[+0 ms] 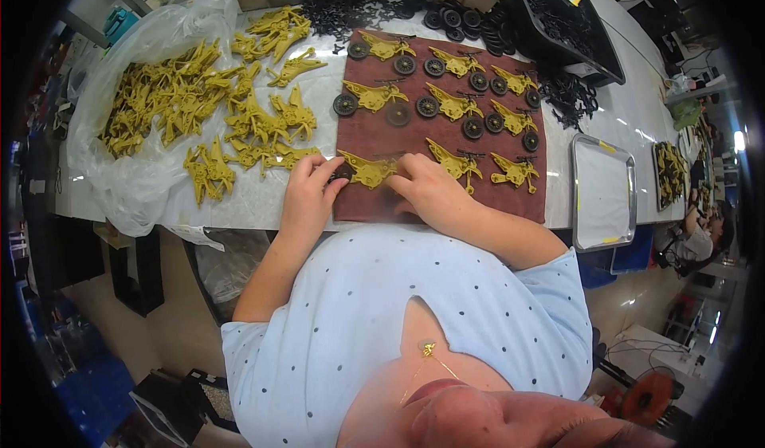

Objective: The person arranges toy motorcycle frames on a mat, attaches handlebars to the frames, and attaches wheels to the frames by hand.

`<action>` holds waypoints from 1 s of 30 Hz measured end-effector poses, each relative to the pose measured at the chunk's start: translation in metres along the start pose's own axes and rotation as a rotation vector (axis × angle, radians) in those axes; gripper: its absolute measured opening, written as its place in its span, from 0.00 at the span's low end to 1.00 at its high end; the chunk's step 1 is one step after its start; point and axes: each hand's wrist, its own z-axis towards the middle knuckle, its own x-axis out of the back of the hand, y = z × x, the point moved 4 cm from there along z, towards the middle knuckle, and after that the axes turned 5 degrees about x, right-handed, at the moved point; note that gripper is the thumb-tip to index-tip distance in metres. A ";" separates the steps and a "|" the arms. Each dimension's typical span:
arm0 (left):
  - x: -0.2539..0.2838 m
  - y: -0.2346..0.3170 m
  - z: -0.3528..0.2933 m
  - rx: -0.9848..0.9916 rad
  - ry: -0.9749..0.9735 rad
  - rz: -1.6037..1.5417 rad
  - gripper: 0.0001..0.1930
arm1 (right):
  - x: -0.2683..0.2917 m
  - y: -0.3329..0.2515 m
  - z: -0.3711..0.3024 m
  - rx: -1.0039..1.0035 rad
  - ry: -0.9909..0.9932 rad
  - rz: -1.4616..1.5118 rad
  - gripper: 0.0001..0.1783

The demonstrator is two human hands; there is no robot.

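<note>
On a dark red cloth, yellow toy motorbike bodies lie in rows. My left hand has its thumb and fingers closed round a black wheel at the left end of the nearest left toy motorbike body. The other end of that body is between the fingers of my right hand, which partly hide it. To the right lie two bodies without wheels, a toy motorbike body and another toy motorbike body. Farther back, toy motorbikes have black wheels at both ends.
Loose yellow bodies are heaped left of the cloth, beside a clear plastic bag full of more. Black wheels and small black parts lie behind it. A black bin and a metal tray stand to the right.
</note>
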 end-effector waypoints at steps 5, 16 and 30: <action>0.000 -0.001 0.000 -0.216 0.051 0.226 0.24 | -0.004 0.001 -0.001 -0.017 -0.030 -0.021 0.20; 0.005 0.014 -0.004 -0.271 0.079 0.230 0.27 | -0.005 0.006 -0.001 -0.042 -0.042 0.011 0.20; -0.001 0.010 0.001 -0.181 -0.002 0.220 0.24 | 0.004 0.010 0.001 0.003 -0.076 0.058 0.21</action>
